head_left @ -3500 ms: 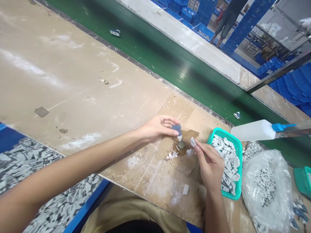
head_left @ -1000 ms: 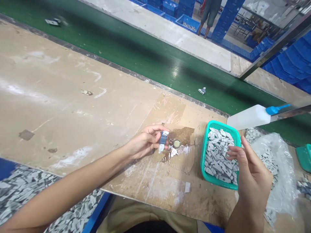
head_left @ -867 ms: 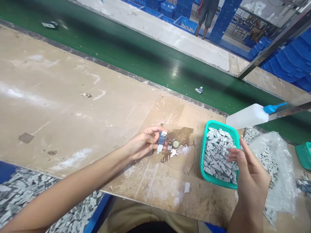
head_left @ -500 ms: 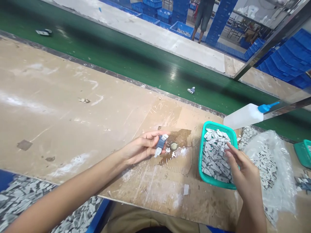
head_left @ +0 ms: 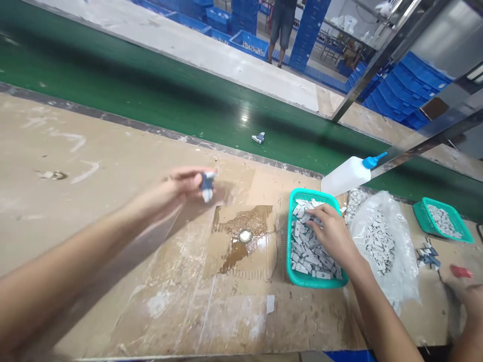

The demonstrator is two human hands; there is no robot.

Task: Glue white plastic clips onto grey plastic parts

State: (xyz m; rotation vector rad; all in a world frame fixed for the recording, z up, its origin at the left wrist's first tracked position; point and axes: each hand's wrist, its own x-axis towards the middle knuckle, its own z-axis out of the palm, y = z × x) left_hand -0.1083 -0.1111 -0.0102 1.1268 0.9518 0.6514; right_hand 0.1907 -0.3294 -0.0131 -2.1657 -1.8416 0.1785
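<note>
The left hand is raised over the brown, stained table, its thumb and fingers clamped on a small dark-blue and white part. The part is held clear of the surface, beyond and to the left of a wet, brown cardboard patch. A pale round disc sits in the liquid on this patch.

The right hand reaches into a turquoise perforated plastic basket, fingertips at the flat, light-grey pieces inside. From where I stand, I cannot tell whether its fingers are closed on a piece.

Just beyond the basket is a translucent white bottle with a blue nozzle. To the basket's right lies a clear plastic bag holding more light pieces; farther right, a second turquoise basket is near a loose cluster of dark-blue parts. A co-worker's blurred hand is at the right edge, near a red object.

On the glossy green strip behind the table rests one blue-and-white piece.
</note>
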